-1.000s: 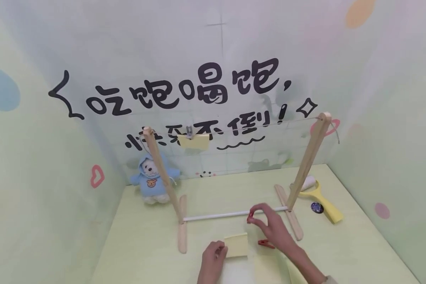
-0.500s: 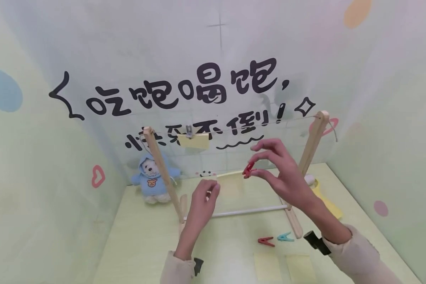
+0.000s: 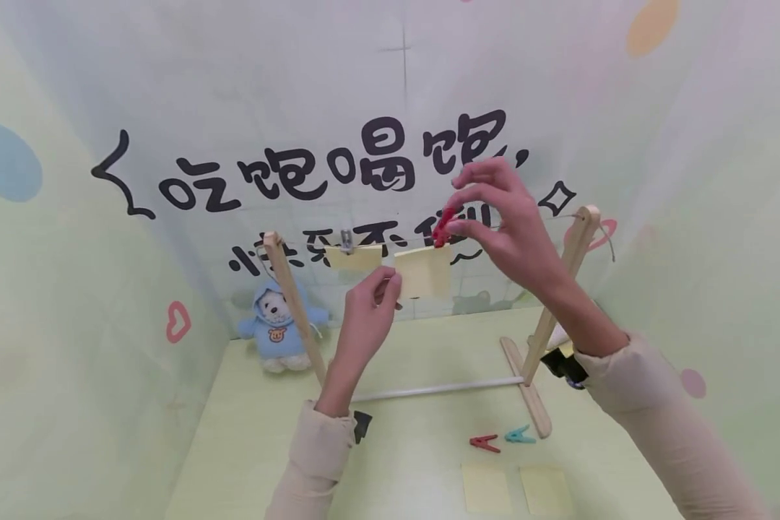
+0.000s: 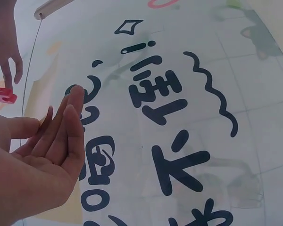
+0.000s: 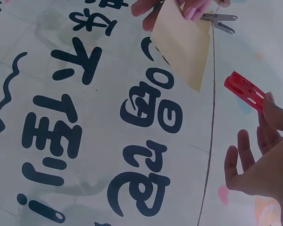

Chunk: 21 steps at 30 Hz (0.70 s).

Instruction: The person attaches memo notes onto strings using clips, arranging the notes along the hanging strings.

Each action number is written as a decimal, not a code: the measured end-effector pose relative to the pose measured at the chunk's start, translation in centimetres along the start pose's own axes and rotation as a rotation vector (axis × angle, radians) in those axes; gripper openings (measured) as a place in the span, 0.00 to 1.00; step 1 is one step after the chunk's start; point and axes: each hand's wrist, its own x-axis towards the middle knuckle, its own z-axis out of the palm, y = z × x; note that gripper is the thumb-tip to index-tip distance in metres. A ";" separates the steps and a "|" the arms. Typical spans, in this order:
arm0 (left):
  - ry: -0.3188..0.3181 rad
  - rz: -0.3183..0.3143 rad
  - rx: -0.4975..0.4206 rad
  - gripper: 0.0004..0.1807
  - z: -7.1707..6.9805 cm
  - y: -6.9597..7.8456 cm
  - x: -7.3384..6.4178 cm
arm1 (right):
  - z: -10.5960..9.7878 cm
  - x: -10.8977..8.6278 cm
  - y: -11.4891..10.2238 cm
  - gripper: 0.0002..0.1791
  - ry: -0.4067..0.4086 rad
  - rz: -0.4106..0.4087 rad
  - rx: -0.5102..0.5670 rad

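My left hand [image 3: 372, 307] pinches the left edge of a pale yellow paper note [image 3: 422, 273], held up just below the string [image 5: 214, 108]. Between thumb and forefinger, my right hand [image 3: 500, 224] pinches a red clothespin [image 3: 443, 227] above the note's right part. In the right wrist view the red clothespin [image 5: 244, 89] is apart from the string, and the note [image 5: 186, 47] hangs from the left fingers on the string's other side. A second yellow note [image 3: 364, 258] hangs at the left of the string from a grey clothespin [image 3: 347, 241].
The string spans two wooden posts [image 3: 568, 267] joined below by a white rod [image 3: 442, 388]. On the table lie another red clothespin [image 3: 484, 443], a blue clothespin [image 3: 520, 435] and two notes [image 3: 486, 488]. A plush toy [image 3: 278, 328] in blue stands behind the left post.
Both hands have risen from the table to the string, the left carrying the note and the right the red clothespin. The clothespins and notes on the table have come into fuller view.
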 end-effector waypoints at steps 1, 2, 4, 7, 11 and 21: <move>0.000 -0.005 -0.004 0.11 0.0 0.1 0.2 | 0.2 0.4 0.1 0.09 -0.004 0.009 0.001; -0.001 -0.010 -0.009 0.11 0.0 0.2 0.3 | 0.3 0.8 0.2 0.09 -0.008 0.018 0.005; 0.004 -0.021 -0.023 0.11 0.0 0.4 0.5 | 0.6 1.4 0.3 0.08 -0.020 0.035 0.019; 0.022 -0.018 -0.031 0.11 0.0 0.5 0.6 | 1.1 1.9 0.4 0.07 -0.052 0.066 0.037; 0.044 -0.006 -0.047 0.11 0.0 0.5 0.8 | 1.6 2.1 0.4 0.07 -0.095 0.086 0.054; 0.022 -0.018 -0.080 0.12 -0.3 0.6 0.7 | 2.4 2.2 0.4 0.07 -0.122 0.085 0.059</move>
